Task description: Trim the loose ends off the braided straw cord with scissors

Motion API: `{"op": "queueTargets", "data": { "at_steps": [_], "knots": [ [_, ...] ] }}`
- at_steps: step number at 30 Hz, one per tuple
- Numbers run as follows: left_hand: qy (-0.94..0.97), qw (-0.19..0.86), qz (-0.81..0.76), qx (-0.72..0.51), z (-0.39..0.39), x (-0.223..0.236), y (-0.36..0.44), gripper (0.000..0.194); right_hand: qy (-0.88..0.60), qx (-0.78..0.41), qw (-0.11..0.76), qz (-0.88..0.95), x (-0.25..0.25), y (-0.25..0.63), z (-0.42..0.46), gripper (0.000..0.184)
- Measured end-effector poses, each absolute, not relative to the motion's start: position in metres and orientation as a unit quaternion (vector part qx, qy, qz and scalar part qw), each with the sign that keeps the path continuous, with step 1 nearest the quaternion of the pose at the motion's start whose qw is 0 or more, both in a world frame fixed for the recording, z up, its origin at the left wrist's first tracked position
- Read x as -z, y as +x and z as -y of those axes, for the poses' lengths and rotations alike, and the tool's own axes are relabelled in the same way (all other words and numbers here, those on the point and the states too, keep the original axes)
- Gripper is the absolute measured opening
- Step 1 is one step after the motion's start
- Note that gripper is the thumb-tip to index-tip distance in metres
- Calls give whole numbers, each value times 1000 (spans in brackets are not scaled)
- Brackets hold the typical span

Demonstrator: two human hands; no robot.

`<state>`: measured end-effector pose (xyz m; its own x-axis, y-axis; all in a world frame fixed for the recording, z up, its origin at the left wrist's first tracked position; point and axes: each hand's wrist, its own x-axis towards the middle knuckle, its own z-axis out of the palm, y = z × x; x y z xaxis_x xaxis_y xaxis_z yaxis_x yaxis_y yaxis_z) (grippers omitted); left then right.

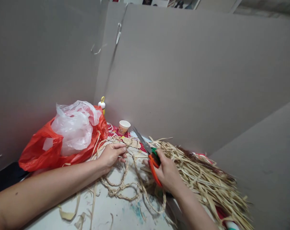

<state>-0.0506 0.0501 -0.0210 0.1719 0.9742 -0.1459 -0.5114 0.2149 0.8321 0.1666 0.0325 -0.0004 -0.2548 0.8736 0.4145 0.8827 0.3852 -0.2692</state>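
Observation:
My left hand (113, 155) is closed, thumb and fingers pinching a braided straw cord near the middle of the table. Loops of the braided cord (119, 191) hang from there and lie on the white tabletop below. In my right hand (168, 171) is a pair of scissors (151, 156) with orange and green handles. Their blades point up and away to the left, a little apart from the cord in my left hand. Part of the handles is hidden behind my fingers.
A heap of dry straw strips (207, 179) lies at the right. On the left sits a red plastic bag (41, 147) with a white plastic bag (75, 127) inside. A paper cup (124, 127) and a white-and-yellow bottle (102, 104) stand near the grey partition (183, 70).

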Motion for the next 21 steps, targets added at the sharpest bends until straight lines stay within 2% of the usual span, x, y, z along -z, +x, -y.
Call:
{"op": "queueTargets", "data": {
  "at_steps": [7, 21],
  "knots": [
    [321, 641, -402, -569, -62, 24, -58, 14, -569, 108, 150, 801, 28, 168, -29, 33],
    [325, 651, -390, -564, -66, 31, -59, 19, -572, 196, 138, 784, 40, 175, -33, 41]
  ]
}}
